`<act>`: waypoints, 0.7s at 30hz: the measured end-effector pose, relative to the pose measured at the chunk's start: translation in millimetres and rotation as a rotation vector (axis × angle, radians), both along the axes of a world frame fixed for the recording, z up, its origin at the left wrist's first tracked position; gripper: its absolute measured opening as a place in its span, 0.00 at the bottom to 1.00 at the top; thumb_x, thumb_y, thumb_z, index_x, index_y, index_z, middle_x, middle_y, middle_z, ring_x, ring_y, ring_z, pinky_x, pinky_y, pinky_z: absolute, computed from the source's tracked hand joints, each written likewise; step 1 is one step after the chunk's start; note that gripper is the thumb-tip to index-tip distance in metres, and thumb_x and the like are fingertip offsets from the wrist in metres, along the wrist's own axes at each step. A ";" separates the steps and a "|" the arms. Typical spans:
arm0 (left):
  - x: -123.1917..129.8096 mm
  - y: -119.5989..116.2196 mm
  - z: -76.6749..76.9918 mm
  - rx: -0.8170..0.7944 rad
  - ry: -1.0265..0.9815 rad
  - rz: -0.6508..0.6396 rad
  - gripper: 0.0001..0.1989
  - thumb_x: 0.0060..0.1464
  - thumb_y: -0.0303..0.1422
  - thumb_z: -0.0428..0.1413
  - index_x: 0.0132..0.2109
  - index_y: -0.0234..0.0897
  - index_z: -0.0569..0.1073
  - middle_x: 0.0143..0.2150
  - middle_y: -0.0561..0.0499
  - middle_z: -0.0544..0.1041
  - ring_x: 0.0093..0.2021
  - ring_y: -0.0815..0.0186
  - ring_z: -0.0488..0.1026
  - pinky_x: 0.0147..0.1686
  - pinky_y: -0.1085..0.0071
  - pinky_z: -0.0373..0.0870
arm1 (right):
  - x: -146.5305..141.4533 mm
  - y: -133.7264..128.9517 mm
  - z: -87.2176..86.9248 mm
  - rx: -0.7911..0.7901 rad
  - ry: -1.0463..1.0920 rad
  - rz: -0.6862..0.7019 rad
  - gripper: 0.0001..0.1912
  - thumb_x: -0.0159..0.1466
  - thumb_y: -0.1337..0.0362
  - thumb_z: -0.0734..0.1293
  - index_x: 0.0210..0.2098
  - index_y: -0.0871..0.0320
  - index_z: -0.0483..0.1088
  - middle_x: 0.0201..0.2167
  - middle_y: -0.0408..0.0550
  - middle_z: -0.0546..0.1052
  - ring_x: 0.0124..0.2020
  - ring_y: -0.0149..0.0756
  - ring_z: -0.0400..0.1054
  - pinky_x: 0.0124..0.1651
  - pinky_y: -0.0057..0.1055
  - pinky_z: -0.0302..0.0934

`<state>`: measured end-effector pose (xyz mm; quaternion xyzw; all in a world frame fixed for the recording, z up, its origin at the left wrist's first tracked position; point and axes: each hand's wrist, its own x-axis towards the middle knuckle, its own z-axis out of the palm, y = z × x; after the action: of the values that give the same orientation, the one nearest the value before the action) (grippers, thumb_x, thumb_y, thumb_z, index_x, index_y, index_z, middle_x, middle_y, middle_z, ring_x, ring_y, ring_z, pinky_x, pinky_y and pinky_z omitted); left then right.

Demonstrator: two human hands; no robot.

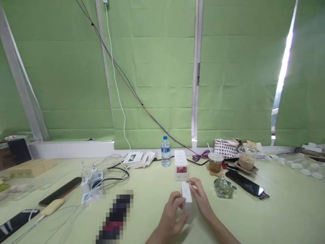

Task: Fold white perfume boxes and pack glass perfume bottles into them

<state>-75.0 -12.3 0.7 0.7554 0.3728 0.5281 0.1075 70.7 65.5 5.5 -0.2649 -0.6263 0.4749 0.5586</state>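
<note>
A small white box [187, 193] stands on the pale green table, between my two hands. My left hand [173, 215] grips its left side and near end, the thumb slightly blurred by motion. Along the right side of the box lie the fingers of my right hand [201, 198], touching its far right edge with the fingertips near the top. Just beyond the box is a row of white boxes [180, 161], the nearest one showing a dark pink picture on its front. A water bottle [166, 154] with a blue cap stands to the left of that row.
To the right are a glass ashtray [223, 188], a drink cup [215, 163], another cup [246, 159] and a black phone [245, 184]. On the left lie tangled white cables, a power strip [92, 186], phones and a power bank [52, 207]. A pixelated dark item [115, 217] is nearer.
</note>
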 end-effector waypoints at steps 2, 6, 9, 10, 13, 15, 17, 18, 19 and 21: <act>5.0 -1.0 -0.8 -0.048 -0.015 -0.104 0.20 0.53 0.28 0.55 0.53 0.42 0.65 0.48 0.41 0.68 0.40 0.58 0.71 0.37 0.63 0.71 | 1.7 3.8 0.3 -0.074 0.014 0.072 0.17 0.61 0.47 0.64 0.38 0.52 0.73 0.37 0.48 0.73 0.38 0.43 0.67 0.41 0.36 0.61; 4.8 8.1 -3.5 -0.070 -0.194 0.142 0.22 0.51 0.29 0.59 0.53 0.42 0.64 0.53 0.41 0.64 0.53 0.52 0.66 0.51 0.56 0.66 | 6.0 6.8 4.4 -0.161 0.049 0.235 0.24 0.62 0.43 0.60 0.37 0.56 0.76 0.35 0.50 0.78 0.40 0.45 0.69 0.45 0.39 0.60; -3.5 17.0 -3.0 -0.182 -0.262 0.206 0.25 0.48 0.29 0.61 0.54 0.43 0.65 0.56 0.43 0.64 0.60 0.51 0.60 0.58 0.52 0.58 | 8.1 7.7 2.9 -0.224 0.083 0.308 0.32 0.63 0.39 0.53 0.42 0.58 0.75 0.39 0.53 0.78 0.45 0.48 0.69 0.50 0.42 0.59; -5.7 18.8 -2.4 -0.251 -0.273 0.148 0.25 0.49 0.29 0.60 0.54 0.43 0.64 0.56 0.44 0.66 0.58 0.52 0.62 0.58 0.53 0.59 | 8.4 8.0 1.3 -0.237 0.089 0.326 0.34 0.64 0.39 0.51 0.43 0.58 0.75 0.40 0.53 0.78 0.45 0.48 0.69 0.50 0.43 0.59; -7.5 20.6 -0.6 -0.385 -0.290 -0.007 0.21 0.53 0.27 0.56 0.54 0.44 0.65 0.53 0.47 0.71 0.51 0.57 0.70 0.51 0.59 0.67 | 8.7 8.0 -3.5 -0.237 0.121 0.341 0.35 0.63 0.38 0.49 0.47 0.55 0.72 0.41 0.52 0.76 0.46 0.49 0.69 0.49 0.43 0.61; -6.2 20.0 -0.5 -0.365 -0.282 0.011 0.19 0.53 0.27 0.55 0.52 0.43 0.67 0.51 0.47 0.72 0.50 0.57 0.70 0.48 0.61 0.68 | 9.3 7.0 -4.3 -0.195 0.137 0.306 0.33 0.63 0.38 0.49 0.49 0.53 0.70 0.43 0.51 0.74 0.44 0.47 0.69 0.46 0.42 0.63; -5.2 19.7 -1.1 -0.319 -0.271 0.075 0.18 0.52 0.26 0.55 0.50 0.43 0.68 0.49 0.47 0.72 0.49 0.57 0.70 0.47 0.62 0.69 | 10.4 5.9 -2.6 -0.104 0.116 0.241 0.29 0.64 0.40 0.51 0.50 0.51 0.69 0.47 0.50 0.72 0.43 0.45 0.69 0.44 0.40 0.64; -5.3 19.9 -1.5 -0.308 -0.268 0.108 0.17 0.51 0.26 0.55 0.49 0.43 0.69 0.48 0.47 0.72 0.49 0.57 0.70 0.46 0.62 0.69 | 10.9 5.6 -1.5 -0.046 0.089 0.200 0.27 0.65 0.42 0.52 0.49 0.50 0.69 0.47 0.50 0.71 0.43 0.44 0.69 0.44 0.39 0.64; -5.9 20.3 -1.9 -0.303 -0.271 0.140 0.17 0.51 0.26 0.55 0.49 0.43 0.69 0.47 0.47 0.72 0.49 0.57 0.70 0.46 0.62 0.69 | 11.3 5.7 -0.4 0.017 0.052 0.161 0.24 0.65 0.43 0.54 0.48 0.50 0.70 0.47 0.49 0.71 0.44 0.43 0.68 0.46 0.38 0.63; -8.0 21.9 -2.2 -0.306 -0.278 0.184 0.16 0.51 0.26 0.55 0.48 0.42 0.69 0.46 0.48 0.72 0.48 0.57 0.70 0.44 0.62 0.69 | 11.4 7.1 0.0 0.122 -0.031 0.110 0.20 0.66 0.47 0.57 0.45 0.51 0.72 0.45 0.49 0.70 0.48 0.43 0.66 0.50 0.37 0.61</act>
<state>-83.0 9.6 -1.5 0.6131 0.4974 0.5720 0.2227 82.1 72.6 5.6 -0.2030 -0.6763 0.4618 0.5368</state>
